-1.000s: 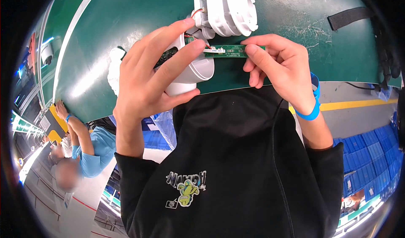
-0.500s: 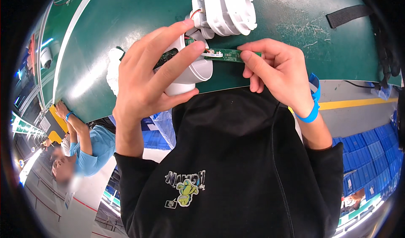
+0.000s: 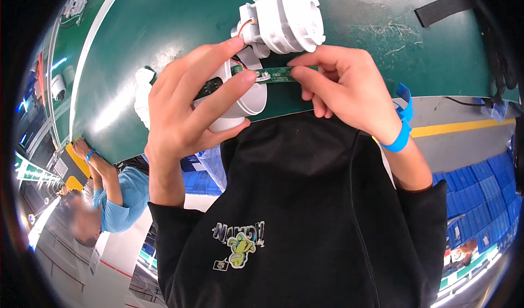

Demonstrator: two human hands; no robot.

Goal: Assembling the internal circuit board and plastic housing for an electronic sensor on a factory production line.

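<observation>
Left hand [image 3: 185, 111] grips a white dome housing [image 3: 240, 98], fingers clamped round it. Right hand [image 3: 349, 90] pinches a thin green circuit strip [image 3: 275, 73] w/ fingers together, strip touching the housing. Just beyond, a white round finned part [image 3: 286, 16] lies on the scuffed green table [image 3: 164, 24]. Factory floor w/ yellow line [image 3: 464, 127] at right.

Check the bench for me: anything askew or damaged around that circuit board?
Nothing looks damaged. The left hand grips the white dome housing, the right hand pinches the narrow green circuit board. Scuffs mark the green table.
</observation>
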